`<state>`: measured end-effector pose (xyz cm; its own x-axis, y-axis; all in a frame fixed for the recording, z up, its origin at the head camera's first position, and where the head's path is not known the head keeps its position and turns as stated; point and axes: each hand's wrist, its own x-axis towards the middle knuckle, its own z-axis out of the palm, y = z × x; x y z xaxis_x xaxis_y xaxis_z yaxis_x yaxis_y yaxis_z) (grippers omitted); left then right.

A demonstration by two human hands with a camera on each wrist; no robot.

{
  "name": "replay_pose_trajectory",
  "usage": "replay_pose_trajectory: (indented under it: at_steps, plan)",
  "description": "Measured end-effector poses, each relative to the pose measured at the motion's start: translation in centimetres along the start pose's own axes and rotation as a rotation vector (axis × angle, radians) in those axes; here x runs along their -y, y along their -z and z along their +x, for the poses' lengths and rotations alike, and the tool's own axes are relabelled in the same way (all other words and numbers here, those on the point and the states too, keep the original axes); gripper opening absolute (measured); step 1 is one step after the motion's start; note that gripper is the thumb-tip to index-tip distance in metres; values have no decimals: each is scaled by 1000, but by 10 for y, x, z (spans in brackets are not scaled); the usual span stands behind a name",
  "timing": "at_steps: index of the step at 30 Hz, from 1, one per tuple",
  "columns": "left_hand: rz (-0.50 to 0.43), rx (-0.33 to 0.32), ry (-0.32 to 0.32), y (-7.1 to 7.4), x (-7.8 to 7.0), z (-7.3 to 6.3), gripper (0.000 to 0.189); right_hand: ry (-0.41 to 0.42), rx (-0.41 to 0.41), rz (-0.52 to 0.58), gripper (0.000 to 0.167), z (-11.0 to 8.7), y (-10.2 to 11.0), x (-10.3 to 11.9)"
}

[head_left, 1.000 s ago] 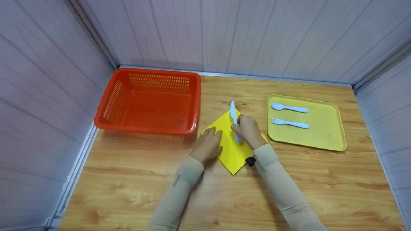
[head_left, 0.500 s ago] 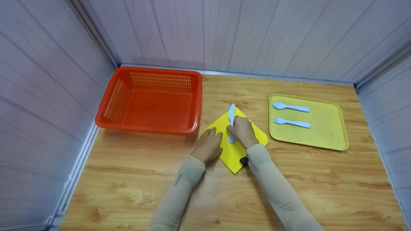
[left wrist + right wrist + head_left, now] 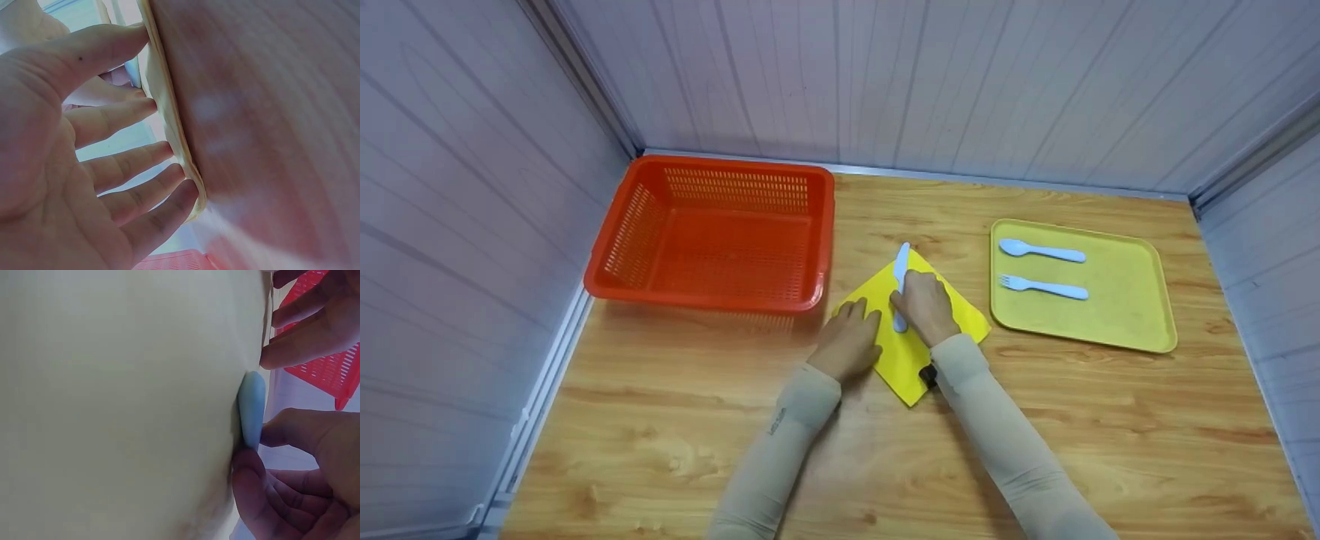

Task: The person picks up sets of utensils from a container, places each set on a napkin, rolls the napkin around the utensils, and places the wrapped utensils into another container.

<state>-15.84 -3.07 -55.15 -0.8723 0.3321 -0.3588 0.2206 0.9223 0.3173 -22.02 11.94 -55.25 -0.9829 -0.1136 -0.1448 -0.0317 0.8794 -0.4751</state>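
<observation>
A yellow folded napkin (image 3: 898, 367) lies on the table with one corner toward the person. A pale blue plastic knife (image 3: 901, 264) lies along it, blade tip at the far corner. My right hand (image 3: 928, 306) pinches the knife's handle between thumb and fingers, low over the napkin; the handle end (image 3: 252, 402) shows in the right wrist view. With fingers spread and nearly straight, my left hand (image 3: 849, 341) rests on the napkin's left edge. In the left wrist view, the fingertips of that hand (image 3: 101, 146) touch the napkin's layered edge (image 3: 175, 129).
A red slotted basket (image 3: 712, 301) stands at the back left. On the right, a yellow tray (image 3: 1125, 300) bears a pale blue spoon (image 3: 1042, 251) and fork (image 3: 1046, 288). Panel walls (image 3: 945, 90) enclose the wooden table (image 3: 675, 450) at the back and sides.
My right hand has shifted slightly left and toward the person with the knife, lowering it onto the napkin. The left hand keeps its place on the napkin.
</observation>
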Motion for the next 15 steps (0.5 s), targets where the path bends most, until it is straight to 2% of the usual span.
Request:
replay_pose_trajectory:
  at_steps: [8,15]
  plan:
    - [8,-2,-11,-1,0,-1,60,19,-35,-10,20,1,-1,0]
    - [67,-56,-44,-2,1,-2,60,3,-19,-38,21,1,-1,-1]
